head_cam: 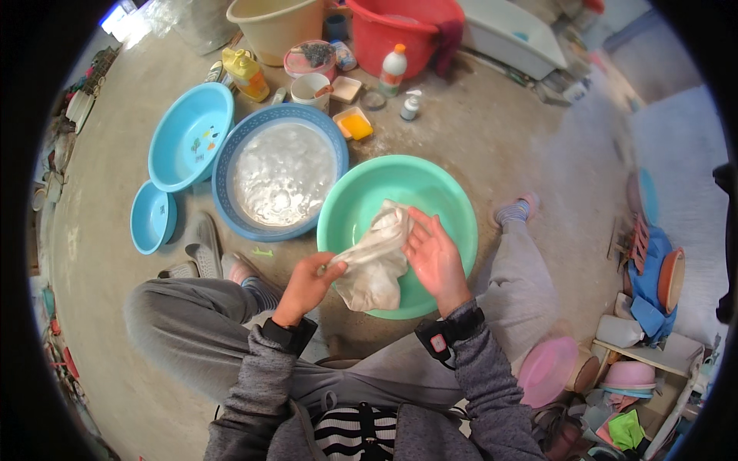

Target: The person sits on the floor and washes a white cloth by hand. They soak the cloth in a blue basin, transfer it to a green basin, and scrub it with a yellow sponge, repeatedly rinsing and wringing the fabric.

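Note:
Over the mint-green plastic basin [455,230], a wet, off-white cloth [375,253] with brownish stains hangs bunched and partly twisted. My left hand [305,285] pinches one end of it between thumb and fingers, at the basin's near left rim. My right hand [435,259] is at the cloth's other side, palm turned up and fingers extended, the fingertips against or just beside the fabric. Part of the cloth drapes down near the basin's front edge. Left of the green basin, a dark blue basin [225,201] with a patterned rim holds water.
Light blue basins [161,132] [138,225] stand at left. Beyond are a yellow bottle [248,78], a white bucket [311,101], an orange soap bar [357,127], a pump bottle [410,106] and a red tub [375,34]. Grey slippers [202,248] lie near my left foot.

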{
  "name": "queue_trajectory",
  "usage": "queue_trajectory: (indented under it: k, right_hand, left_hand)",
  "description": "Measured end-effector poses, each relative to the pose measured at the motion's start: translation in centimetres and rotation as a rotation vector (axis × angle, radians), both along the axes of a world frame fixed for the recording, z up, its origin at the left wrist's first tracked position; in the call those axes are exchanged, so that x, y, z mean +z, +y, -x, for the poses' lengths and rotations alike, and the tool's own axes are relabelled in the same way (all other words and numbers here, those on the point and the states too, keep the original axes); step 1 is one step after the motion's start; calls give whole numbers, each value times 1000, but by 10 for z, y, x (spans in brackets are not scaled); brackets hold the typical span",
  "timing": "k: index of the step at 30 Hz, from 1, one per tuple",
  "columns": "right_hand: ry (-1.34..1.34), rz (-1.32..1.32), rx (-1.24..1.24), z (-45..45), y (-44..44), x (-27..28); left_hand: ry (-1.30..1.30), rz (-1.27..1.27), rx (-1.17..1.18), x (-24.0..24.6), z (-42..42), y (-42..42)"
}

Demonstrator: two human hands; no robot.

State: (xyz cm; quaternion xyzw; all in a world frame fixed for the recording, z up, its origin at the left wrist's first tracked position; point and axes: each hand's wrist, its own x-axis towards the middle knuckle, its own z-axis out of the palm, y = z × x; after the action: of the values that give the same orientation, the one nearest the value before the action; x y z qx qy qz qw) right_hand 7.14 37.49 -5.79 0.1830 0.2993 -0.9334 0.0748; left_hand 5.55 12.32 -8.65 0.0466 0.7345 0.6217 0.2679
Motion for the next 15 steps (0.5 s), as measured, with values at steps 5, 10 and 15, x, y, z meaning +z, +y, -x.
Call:
queue_trajectory:
  k: [5,10,15]
  right_hand:
    - [39,20,-8,-6,0,5]
    - [39,26,-22,-13,0,16]
    - [80,192,-48,-25,-13,25]
  left_hand:
    - [391,194,103,-5,-11,5]
    - [-361,-59,218,26,-28,0]
    - [-1008,-679,232,24,-41,34]
